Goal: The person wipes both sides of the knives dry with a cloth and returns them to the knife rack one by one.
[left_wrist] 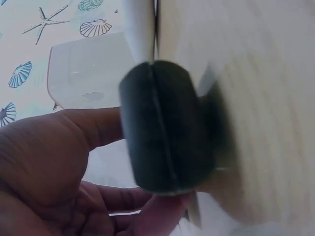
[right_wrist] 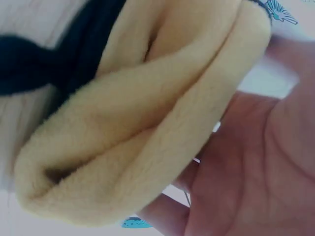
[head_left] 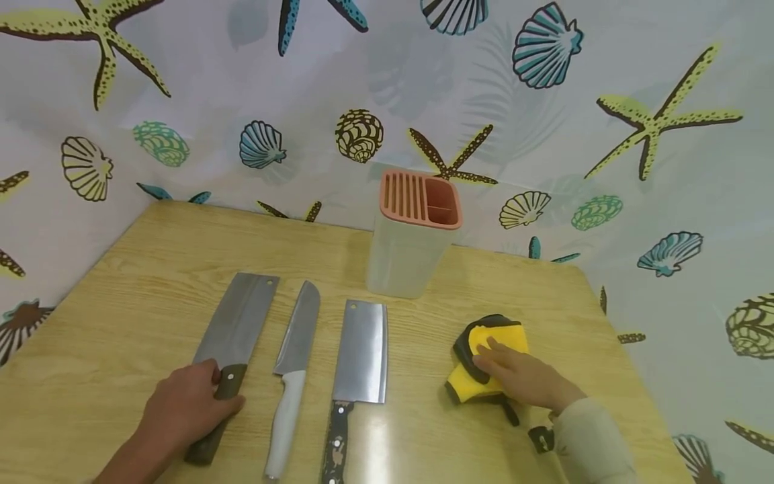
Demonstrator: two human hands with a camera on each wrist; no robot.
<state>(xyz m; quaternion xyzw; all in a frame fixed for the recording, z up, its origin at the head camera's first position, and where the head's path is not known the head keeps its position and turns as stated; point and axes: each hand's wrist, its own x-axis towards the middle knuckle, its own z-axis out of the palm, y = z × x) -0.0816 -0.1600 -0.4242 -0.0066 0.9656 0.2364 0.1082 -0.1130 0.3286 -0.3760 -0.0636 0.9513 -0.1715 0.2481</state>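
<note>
My left hand [head_left: 187,407] grips the dark handle [left_wrist: 165,128] of a broad-bladed cleaver [head_left: 238,319] that lies along the left of the table. To its right lie a white-handled kitchen knife [head_left: 299,329] and a second cleaver [head_left: 361,353] with a worn black handle. Over on the right, my right hand [head_left: 529,376] holds a folded yellow cloth with black edging [head_left: 508,336], its fingers on top of the bundle. Up close, the cloth [right_wrist: 123,103] looks fluffy; the fingertips are hidden behind its folds.
A translucent knife holder [head_left: 402,259] with a slotted pink top stands at the back of the wooden table [head_left: 181,255]. A small black item [head_left: 541,439] lies beside the right sleeve. Cloth printed with shells and starfish [head_left: 314,81] hangs behind the table.
</note>
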